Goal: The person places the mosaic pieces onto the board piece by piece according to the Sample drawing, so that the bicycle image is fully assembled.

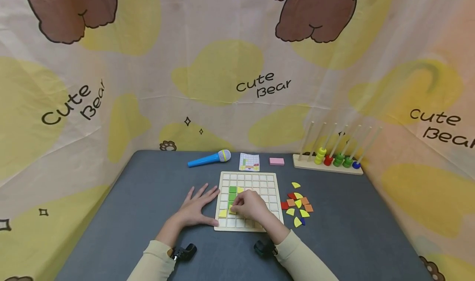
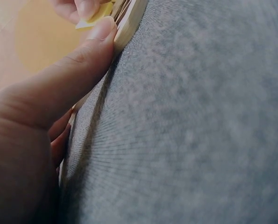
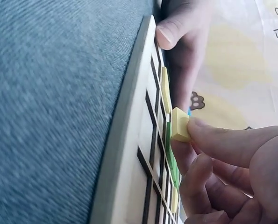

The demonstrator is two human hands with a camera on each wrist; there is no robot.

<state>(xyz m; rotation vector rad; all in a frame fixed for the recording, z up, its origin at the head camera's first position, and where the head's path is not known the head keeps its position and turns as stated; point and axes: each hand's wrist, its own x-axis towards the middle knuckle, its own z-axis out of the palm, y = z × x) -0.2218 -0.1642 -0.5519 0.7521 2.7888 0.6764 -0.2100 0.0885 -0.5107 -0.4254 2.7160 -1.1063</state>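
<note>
Right grip pinches yellow tile; left grip splayed at gridded board holding green tiles

Soft, even light shows you the grid board clearly from the head; in your left wrist view, the bench beside it blurs, shadowed near the board.

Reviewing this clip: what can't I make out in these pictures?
- Head: part of the board, hidden by the right hand.
- Head: the card's fine print, too small.
- Left wrist: most of the right hand, cut off by the top edge.
- Right wrist: the board's far part, cut off by the bottom edge.
</note>
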